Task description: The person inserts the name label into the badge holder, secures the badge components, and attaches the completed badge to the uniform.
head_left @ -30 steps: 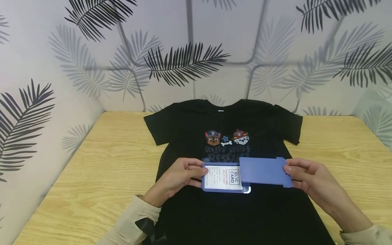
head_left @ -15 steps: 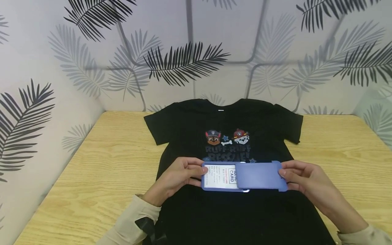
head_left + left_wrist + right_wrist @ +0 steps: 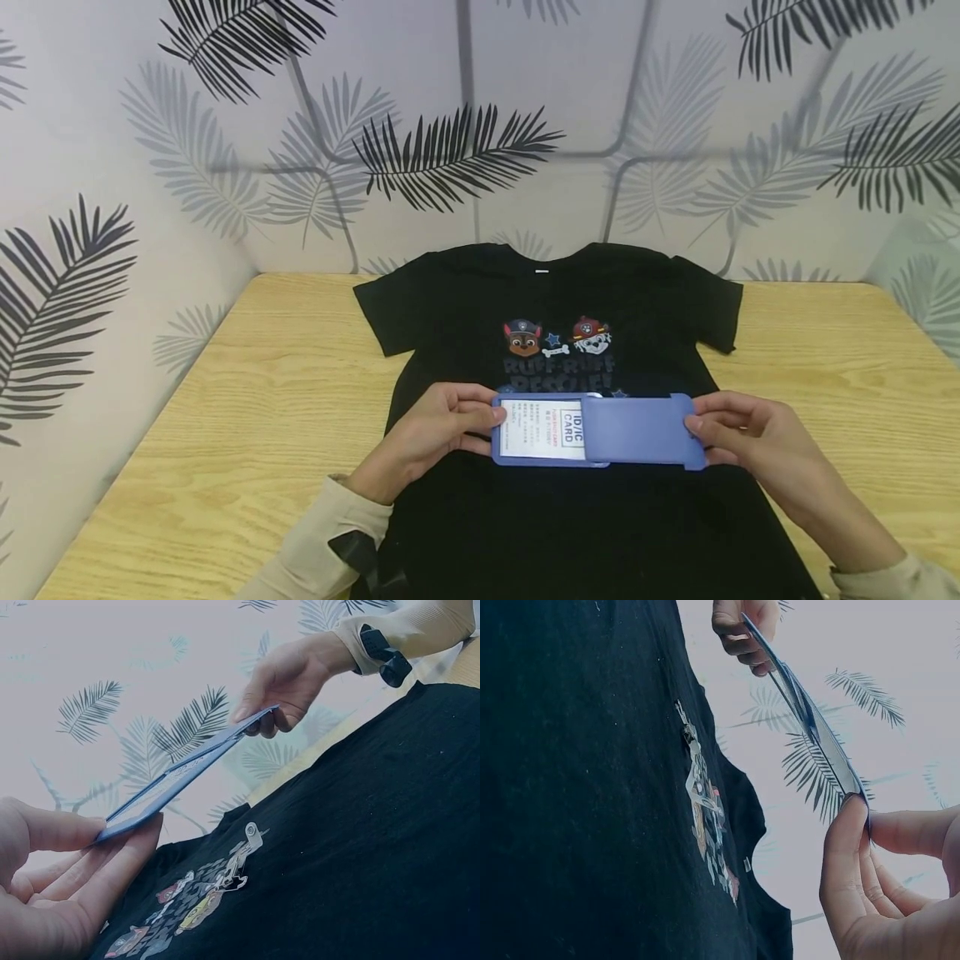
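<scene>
My left hand (image 3: 438, 433) pinches the left end of a blue card holder (image 3: 551, 465) between thumb and fingers. Inside the holder lies a white paper insert (image 3: 536, 429) printed "ID/IC CARD". With my right hand (image 3: 761, 429) I pinch the notched right end of a flat blue sliding cover (image 3: 637, 429), whose left end overlaps the holder's right part. Both wrist views show holder and cover in one line, held above a black T-shirt (image 3: 360, 817). Below them on the shirt is a small clip with a clear strap (image 3: 247, 844), hidden in the head view.
The T-shirt spreads over a wooden table (image 3: 300, 358), its collar towards the back and cartoon dogs printed on its chest. Behind the table stands a wall (image 3: 420, 83) covered in a leaf pattern.
The cover has come down and left from a raised, offset position into line with the holder, then shifted slightly right. My left hand has stayed almost still.
</scene>
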Demonstrator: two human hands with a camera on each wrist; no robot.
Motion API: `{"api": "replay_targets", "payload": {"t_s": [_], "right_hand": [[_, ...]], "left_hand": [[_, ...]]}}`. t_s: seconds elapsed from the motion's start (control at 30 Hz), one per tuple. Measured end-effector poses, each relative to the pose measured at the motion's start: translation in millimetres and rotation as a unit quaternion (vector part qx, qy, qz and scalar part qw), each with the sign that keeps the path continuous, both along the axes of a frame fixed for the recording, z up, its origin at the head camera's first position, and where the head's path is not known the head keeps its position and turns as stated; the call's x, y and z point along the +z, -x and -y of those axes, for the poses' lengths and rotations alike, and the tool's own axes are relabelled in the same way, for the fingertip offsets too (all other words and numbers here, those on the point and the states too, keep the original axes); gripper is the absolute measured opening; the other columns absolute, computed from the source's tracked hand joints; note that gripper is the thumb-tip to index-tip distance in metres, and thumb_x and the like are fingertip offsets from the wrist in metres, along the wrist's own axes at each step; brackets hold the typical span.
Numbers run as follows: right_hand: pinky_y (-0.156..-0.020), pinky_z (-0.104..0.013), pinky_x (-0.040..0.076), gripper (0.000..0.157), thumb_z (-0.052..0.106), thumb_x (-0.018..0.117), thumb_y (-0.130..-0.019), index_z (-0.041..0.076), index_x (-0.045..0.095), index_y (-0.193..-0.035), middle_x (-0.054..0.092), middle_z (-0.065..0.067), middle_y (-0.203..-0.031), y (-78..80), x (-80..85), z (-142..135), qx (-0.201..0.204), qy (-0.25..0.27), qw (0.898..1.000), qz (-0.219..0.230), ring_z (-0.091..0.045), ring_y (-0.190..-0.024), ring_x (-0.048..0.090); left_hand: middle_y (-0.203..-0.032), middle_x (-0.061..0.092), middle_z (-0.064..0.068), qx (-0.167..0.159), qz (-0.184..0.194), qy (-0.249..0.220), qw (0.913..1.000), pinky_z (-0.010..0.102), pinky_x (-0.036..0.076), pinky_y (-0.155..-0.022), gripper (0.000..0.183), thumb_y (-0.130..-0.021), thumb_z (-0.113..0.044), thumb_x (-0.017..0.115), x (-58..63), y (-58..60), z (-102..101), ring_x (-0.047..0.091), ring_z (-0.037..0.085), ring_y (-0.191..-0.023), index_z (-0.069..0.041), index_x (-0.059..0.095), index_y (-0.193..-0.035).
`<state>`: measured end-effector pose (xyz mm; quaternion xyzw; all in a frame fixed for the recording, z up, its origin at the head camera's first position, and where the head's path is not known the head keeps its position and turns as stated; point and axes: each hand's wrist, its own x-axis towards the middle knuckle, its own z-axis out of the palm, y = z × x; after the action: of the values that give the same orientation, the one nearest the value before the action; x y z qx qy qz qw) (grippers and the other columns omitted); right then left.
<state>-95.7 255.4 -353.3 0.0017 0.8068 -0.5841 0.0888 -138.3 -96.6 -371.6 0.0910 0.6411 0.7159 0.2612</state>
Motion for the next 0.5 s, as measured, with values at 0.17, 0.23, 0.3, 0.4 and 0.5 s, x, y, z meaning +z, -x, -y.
{"api": "replay_targets", "payload": {"t_s": [0.17, 0.23, 0.3, 0.4, 0.5], "right_hand": [[-0.068, -0.026, 0.057, 0.027, 0.011, 0.062, -0.095, -0.007, 0.057, -0.115, 0.066, 0.007, -0.089, -0.1, -0.5, -0.1, -0.002, -0.003, 1.0, -0.001, -0.009, -0.077, 0.064], [-0.068, -0.026, 0.057, 0.027, 0.011, 0.062, -0.095, -0.007, 0.057, -0.115, 0.066, 0.007, -0.089, 0.0, -0.7, 0.2, -0.002, -0.002, 1.0, 0.002, -0.009, -0.077, 0.064], [-0.068, -0.026, 0.057, 0.026, 0.012, 0.062, -0.095, -0.006, 0.058, -0.114, 0.066, 0.008, -0.089, 0.0, -0.8, 0.3, 0.0, -0.002, 1.0, 0.003, -0.009, -0.078, 0.063], [-0.068, -0.026, 0.057, 0.022, 0.011, 0.062, -0.095, -0.003, 0.059, -0.112, 0.067, 0.007, -0.089, 0.0, -0.9, 0.3, -0.002, 0.005, 1.0, 0.006, -0.009, -0.077, 0.063], [-0.067, -0.026, 0.057, 0.019, 0.01, 0.062, -0.095, 0.0, 0.061, -0.111, 0.066, 0.006, -0.089, -0.1, -0.9, 0.3, -0.002, 0.009, 1.0, 0.007, -0.01, -0.077, 0.063]], "left_hand": [[-0.106, 0.069, 0.022, -0.002, -0.003, 0.001, 1.0, 0.042, 0.058, -0.078, 0.031, -0.091, -0.002, 0.062, -0.5, -0.2, 1.0, 0.07, 0.022, -0.082, 0.014, 0.056, -0.117], [-0.105, 0.069, 0.022, -0.002, -0.001, 0.0, 1.0, 0.042, 0.058, -0.078, 0.031, -0.091, -0.002, 0.062, -0.6, -0.2, 1.2, 0.07, 0.022, -0.082, 0.014, 0.056, -0.117], [-0.105, 0.069, 0.022, -0.001, 0.0, -0.001, 1.0, 0.042, 0.058, -0.077, 0.031, -0.091, -0.001, 0.062, -0.8, -0.2, 1.3, 0.07, 0.022, -0.082, 0.014, 0.056, -0.117], [-0.105, 0.069, 0.022, 0.0, 0.001, 0.001, 1.0, 0.042, 0.058, -0.077, 0.031, -0.091, -0.001, 0.062, -1.0, 0.0, 0.9, 0.07, 0.021, -0.081, 0.014, 0.056, -0.117], [-0.106, 0.069, 0.022, 0.0, 0.0, 0.002, 1.0, 0.042, 0.058, -0.077, 0.031, -0.091, -0.002, 0.062, -1.1, 0.2, 0.9, 0.07, 0.022, -0.081, 0.013, 0.056, -0.118]]}}
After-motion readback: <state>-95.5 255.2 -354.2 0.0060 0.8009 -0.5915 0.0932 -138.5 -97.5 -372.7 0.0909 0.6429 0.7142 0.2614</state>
